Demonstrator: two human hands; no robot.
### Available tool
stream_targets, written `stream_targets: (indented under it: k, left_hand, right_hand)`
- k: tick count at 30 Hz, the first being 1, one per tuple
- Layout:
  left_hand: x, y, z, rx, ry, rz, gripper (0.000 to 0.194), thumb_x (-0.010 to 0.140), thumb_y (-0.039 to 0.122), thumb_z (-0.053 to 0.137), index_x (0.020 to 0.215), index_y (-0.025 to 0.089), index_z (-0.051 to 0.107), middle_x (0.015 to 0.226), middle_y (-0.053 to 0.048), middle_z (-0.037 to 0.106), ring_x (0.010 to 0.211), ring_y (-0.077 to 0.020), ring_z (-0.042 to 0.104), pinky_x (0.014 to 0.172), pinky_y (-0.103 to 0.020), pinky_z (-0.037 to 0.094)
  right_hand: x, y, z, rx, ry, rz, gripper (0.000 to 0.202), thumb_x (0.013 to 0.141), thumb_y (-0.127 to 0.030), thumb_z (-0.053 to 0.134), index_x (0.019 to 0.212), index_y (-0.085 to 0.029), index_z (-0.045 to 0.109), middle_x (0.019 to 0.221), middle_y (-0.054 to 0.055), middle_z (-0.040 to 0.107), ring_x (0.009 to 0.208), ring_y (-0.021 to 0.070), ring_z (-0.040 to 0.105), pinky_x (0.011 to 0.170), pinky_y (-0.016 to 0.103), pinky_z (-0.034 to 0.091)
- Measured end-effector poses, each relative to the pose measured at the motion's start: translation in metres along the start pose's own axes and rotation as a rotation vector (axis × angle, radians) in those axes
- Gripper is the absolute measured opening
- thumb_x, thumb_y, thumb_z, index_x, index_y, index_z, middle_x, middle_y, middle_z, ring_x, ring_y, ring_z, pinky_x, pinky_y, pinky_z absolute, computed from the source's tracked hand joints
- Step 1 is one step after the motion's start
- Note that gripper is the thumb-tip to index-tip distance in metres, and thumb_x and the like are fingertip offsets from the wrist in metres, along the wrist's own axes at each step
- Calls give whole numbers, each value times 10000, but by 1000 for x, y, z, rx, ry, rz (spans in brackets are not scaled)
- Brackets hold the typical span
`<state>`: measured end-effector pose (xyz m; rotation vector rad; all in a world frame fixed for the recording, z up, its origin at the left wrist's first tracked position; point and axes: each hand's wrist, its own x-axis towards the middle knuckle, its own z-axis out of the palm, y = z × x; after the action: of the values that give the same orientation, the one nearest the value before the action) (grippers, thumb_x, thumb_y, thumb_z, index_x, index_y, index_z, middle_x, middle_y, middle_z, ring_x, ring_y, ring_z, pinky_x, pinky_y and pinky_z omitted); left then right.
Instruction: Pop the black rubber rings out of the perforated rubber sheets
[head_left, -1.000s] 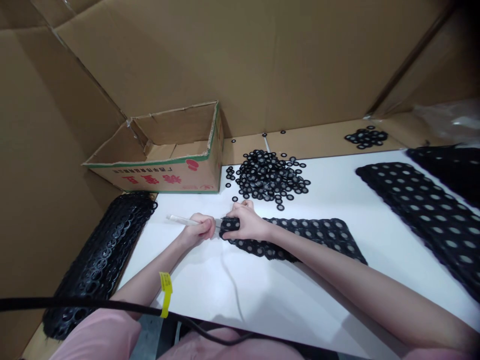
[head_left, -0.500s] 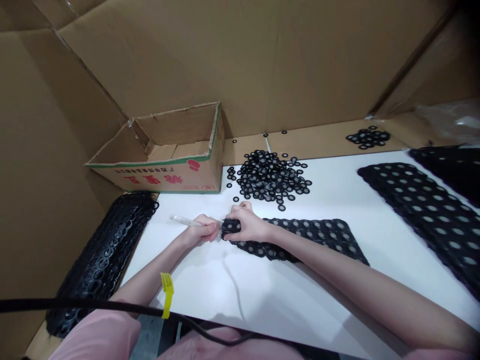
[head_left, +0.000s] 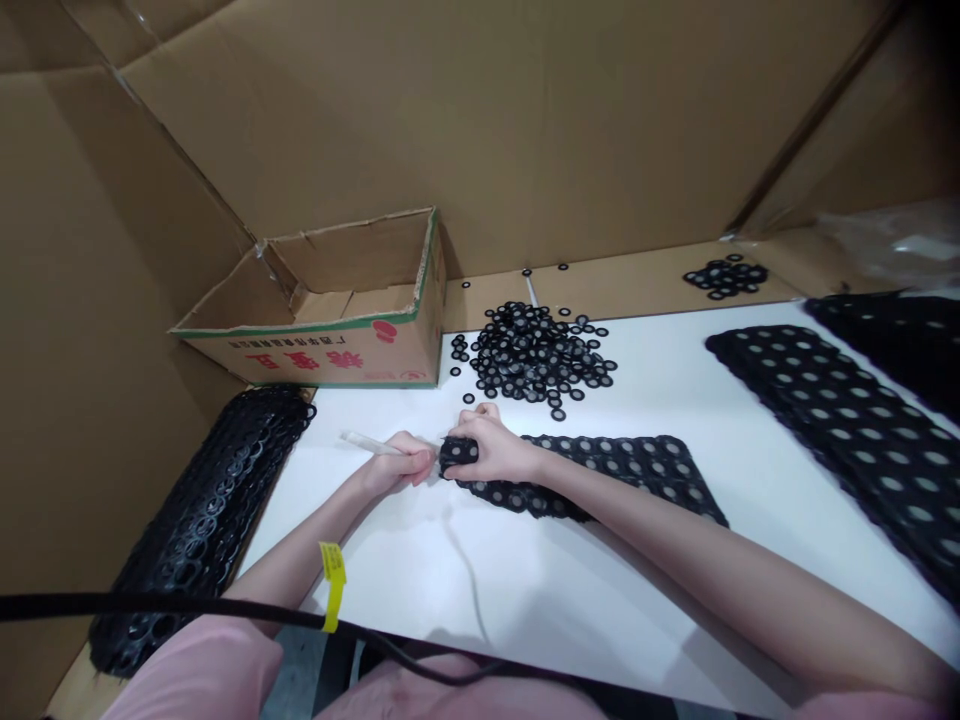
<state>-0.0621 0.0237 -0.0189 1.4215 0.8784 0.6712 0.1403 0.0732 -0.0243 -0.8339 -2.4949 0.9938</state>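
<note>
1. Head view, left hand: the left hand (head_left: 397,463) is closed around a slim white tool (head_left: 367,442); the tool's rear end projects to the left, past the fingers; its front end points at the sheet gripped by the other hand; whether that end touches the sheet cannot be told.
2. Head view, right hand: the right hand (head_left: 491,447) is clamped on the left end of a black sheet (head_left: 645,472), thumb on the near side and fingers on the far side; the two hands are close beside each other.
3. Head view, workpiece: the sheet lies on the white table (head_left: 375,590), extending rightward beneath the right forearm; rows of pale discs show on its upper face.
4. Head view, loose parts: a heap of black rings (head_left: 536,350) lies on the table beyond the hands; a smaller ring pile (head_left: 726,277) lies at the back right, on cardboard.
5. Head view, surroundings: an open carton (head_left: 337,352) stands at the back left; a glossy black bundle (head_left: 202,520) lies left of the table; a larger dotted sheet (head_left: 862,420) lies at the right; a black cable (head_left: 187,604) bearing a yellow tag (head_left: 332,587) crosses the lower left foreground.
</note>
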Motion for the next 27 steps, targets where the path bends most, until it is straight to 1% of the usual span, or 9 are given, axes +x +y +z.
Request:
stream_targets:
  k: [4, 8, 11, 13, 16, 18, 21, 24, 27]
  left_hand:
    - [0, 0, 0, 21, -39, -25, 568, 808, 544, 574, 432, 130, 479, 386, 8, 381, 388, -79, 317, 443, -264, 175]
    - [0, -5, 2, 28, -15, -38, 544, 807, 538, 577, 455, 128, 514, 384, 7, 382, 392, -84, 322, 442, -260, 173]
    - [0, -5, -2, 22, 51, -31, 565, 809, 569, 546, 451, 136, 495, 375, 12, 355, 391, -84, 297, 443, -260, 167]
    - [-1, 0, -9, 21, 117, -15, 572, 808, 608, 512, 475, 144, 487, 368, 27, 327, 381, -80, 267, 441, -256, 165]
    - [-6, 14, -26, 52, 256, 26, 450, 810, 587, 527, 720, 147, 545, 446, 47, 411, 395, -76, 280, 445, -227, 184]
    - [-12, 24, -38, 238, 414, 37, 340, 792, 476, 615, 911, 176, 507, 591, 43, 522, 474, -86, 391, 490, -200, 261]
    - [-21, 29, -52, 671, 601, -18, 339, 776, 308, 638, 1042, 205, 454, 805, 14, 615, 627, -110, 513, 615, -207, 364]
    - [-24, 23, -60, 887, 669, -124, 307, 767, 196, 581, 1055, 205, 475, 899, -7, 641, 623, -115, 531, 620, -219, 382]
    - [-23, 16, -67, 1060, 740, -221, 238, 738, 131, 553, 966, 198, 540, 896, -14, 655, 651, -138, 561, 637, -233, 393]
  right_hand:
    - [1, 0, 1, 10, 5, -9, 293, 672, -416, 749, 664, -161, 605, 719, -9, 483, 807, 186, 458, 850, 357, 259]
    - [1, 0, 0, 9, 3, -15, 289, 674, -411, 753, 667, -160, 609, 711, -8, 488, 802, 188, 471, 846, 360, 257]
    - [0, 1, 0, 7, 19, -16, 297, 683, -430, 752, 683, -163, 620, 704, -4, 505, 805, 194, 481, 850, 367, 255]
    - [0, 1, 2, 8, 36, -14, 318, 675, -456, 758, 706, -167, 629, 704, -3, 519, 797, 190, 486, 860, 373, 251]
    - [0, 3, 5, -16, 79, -4, 467, 595, -581, 773, 763, -169, 632, 721, 6, 531, 794, 200, 481, 853, 372, 261]
    - [-1, 4, 6, -19, 116, -6, 569, 546, -669, 754, 786, -171, 618, 737, 14, 536, 800, 210, 477, 840, 364, 272]
    - [-2, 3, 5, 18, 148, -10, 595, 555, -709, 721, 778, -175, 585, 750, 8, 544, 791, 203, 493, 844, 358, 275]
    - [-3, 1, 3, 46, 153, -20, 580, 577, -695, 718, 800, -179, 578, 775, 9, 573, 792, 200, 514, 847, 356, 276]
    - [-3, -1, 3, 41, 176, -49, 528, 633, -676, 694, 785, -186, 571, 770, 8, 592, 799, 200, 524, 841, 351, 282]
